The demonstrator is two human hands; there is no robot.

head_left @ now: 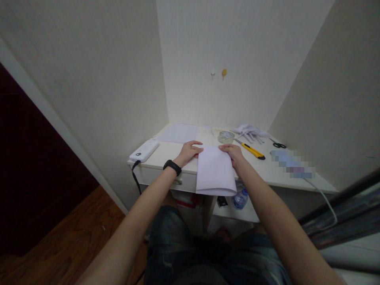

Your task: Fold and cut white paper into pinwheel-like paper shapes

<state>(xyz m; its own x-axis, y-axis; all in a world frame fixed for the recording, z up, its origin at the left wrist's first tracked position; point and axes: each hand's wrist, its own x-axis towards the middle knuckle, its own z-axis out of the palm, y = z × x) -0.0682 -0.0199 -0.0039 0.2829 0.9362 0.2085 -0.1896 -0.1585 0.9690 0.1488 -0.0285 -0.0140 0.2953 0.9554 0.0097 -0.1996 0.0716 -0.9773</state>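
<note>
A folded white sheet of paper (216,170) lies partly on the desk and hangs over its front edge, with its near end bowed open between two layers. At its upper left edge, my left hand (190,152) pinches the paper between thumb and fingers; a black band circles that wrist. My right hand (232,153) grips the upper right edge, thumb on top and fingers curled beneath. Just beyond the right hand are a yellow utility knife (253,151) and a roll of clear tape (226,137).
On the white desk (166,152) are a white power bank (145,151) with a black cable, a flat paper sheet (178,132), crumpled paper strips (249,131) and black scissors (279,144). A blurred-out object (291,163) trails a white cable. A water bottle (240,199) stands on the shelf below.
</note>
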